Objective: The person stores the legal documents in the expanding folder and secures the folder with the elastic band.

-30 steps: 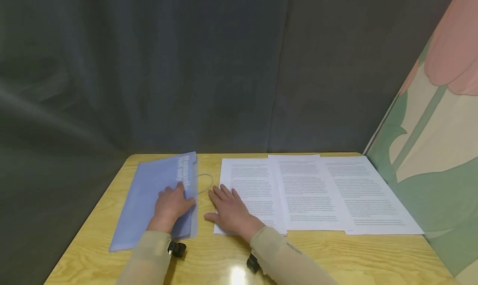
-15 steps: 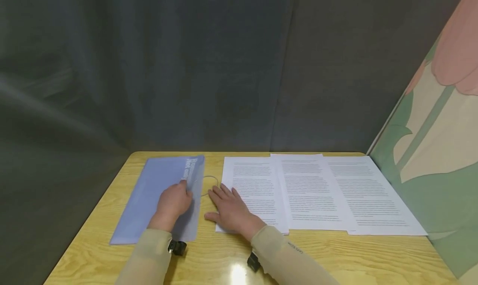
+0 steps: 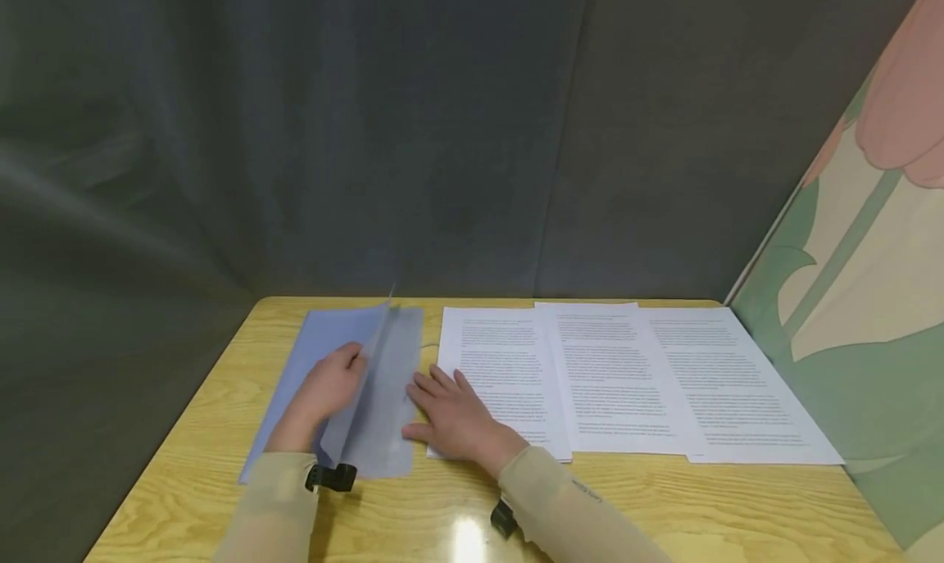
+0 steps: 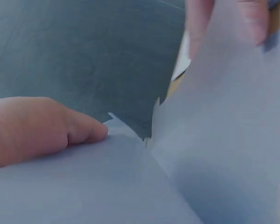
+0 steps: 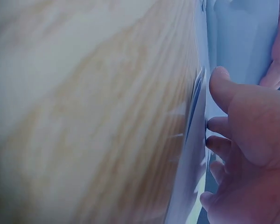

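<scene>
A translucent blue plastic folder [image 3: 391, 419] lies at the left of the table, its front cover [image 3: 313, 333] raised and bent back toward the left. My left hand [image 3: 329, 387] grips the cover near its right edge; the left wrist view shows the thumb [image 4: 42, 123] along the sheet's edge. To the right is a stack of printed sheets [image 3: 501, 350]. My right hand [image 3: 457, 415] lies palm down with fingers spread, on the stack's left edge and close beside the folder. The right wrist view shows that hand [image 5: 256, 135] next to the stack's edge [image 5: 186, 186].
Two more printed papers [image 3: 612, 374] [image 3: 730, 383] lie in a row to the right, overlapping at their edges. A thin elastic cord [image 3: 429, 346] shows between folder and stack. A dark curtain [image 3: 413, 137] stands behind the wooden table [image 3: 737, 514], a flowered panel [image 3: 870, 301] at the right.
My left hand has gone from lying spread on the folder to gripping its cover, lifting it leftward. The folder has shifted slightly right. The right hand stays nearly in place.
</scene>
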`<action>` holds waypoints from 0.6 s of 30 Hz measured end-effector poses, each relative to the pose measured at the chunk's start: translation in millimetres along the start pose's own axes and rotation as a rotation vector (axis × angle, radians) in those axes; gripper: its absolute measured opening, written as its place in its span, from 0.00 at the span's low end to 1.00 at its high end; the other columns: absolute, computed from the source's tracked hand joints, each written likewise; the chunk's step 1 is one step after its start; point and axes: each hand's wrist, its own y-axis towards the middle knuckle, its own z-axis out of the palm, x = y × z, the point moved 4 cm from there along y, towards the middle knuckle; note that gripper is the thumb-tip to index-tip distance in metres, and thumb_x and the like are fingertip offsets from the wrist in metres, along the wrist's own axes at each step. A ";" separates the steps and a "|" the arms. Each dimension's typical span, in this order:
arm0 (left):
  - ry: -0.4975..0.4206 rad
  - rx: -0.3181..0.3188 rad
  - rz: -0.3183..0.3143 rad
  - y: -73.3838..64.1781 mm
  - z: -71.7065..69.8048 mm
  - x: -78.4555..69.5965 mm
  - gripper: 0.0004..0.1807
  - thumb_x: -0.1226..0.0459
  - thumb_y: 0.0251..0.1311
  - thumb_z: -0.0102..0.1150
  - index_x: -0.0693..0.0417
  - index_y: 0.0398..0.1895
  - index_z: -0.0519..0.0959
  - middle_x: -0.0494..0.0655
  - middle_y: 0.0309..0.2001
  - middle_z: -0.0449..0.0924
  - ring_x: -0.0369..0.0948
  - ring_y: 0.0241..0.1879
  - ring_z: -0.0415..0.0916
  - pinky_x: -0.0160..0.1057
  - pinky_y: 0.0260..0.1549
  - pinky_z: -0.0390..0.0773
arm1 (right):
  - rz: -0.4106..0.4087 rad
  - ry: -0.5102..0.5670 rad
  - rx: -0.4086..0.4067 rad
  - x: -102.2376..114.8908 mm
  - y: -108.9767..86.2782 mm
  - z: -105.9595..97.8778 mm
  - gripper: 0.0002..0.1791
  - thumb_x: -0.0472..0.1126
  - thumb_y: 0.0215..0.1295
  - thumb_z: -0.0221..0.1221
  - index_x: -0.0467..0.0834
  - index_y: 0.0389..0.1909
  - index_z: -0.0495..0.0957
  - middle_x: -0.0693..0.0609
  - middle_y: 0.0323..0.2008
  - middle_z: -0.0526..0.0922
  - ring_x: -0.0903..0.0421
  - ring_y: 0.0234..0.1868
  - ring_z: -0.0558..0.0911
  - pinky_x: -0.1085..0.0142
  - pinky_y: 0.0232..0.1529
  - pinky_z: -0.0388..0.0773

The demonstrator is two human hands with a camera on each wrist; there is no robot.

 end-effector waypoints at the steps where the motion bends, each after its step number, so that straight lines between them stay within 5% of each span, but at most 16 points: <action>1: -0.032 0.000 0.003 -0.5 -2.4 1.3 0.14 0.61 0.89 0.40 0.58 0.41 0.70 0.51 0.29 0.63 0.46 0.26 0.63 0.47 0.31 0.67 | 0.000 0.001 -0.002 -0.1 -0.7 -0.8 0.41 0.67 0.83 0.53 0.51 0.87 0.63 0.52 0.87 0.57 0.47 0.89 0.49 0.43 0.85 0.44; 11: -0.297 -0.057 0.029 -5.1 -19.4 11.2 0.13 0.61 0.89 0.41 0.59 0.43 0.67 0.52 0.33 0.62 0.47 0.30 0.59 0.47 0.34 0.64 | 0.008 0.034 -0.017 -4.8 -9.0 -8.2 0.38 0.64 0.83 0.56 0.49 0.85 0.67 0.52 0.86 0.61 0.46 0.88 0.51 0.44 0.85 0.45; 18: -0.383 -0.066 -0.038 -5.1 -25.0 14.5 0.14 0.58 0.89 0.44 0.58 0.44 0.67 0.51 0.36 0.63 0.47 0.34 0.62 0.47 0.36 0.65 | 0.014 0.056 -0.015 -8.7 -11.5 -11.3 0.38 0.62 0.81 0.60 0.49 0.84 0.68 0.51 0.86 0.61 0.46 0.88 0.52 0.43 0.85 0.45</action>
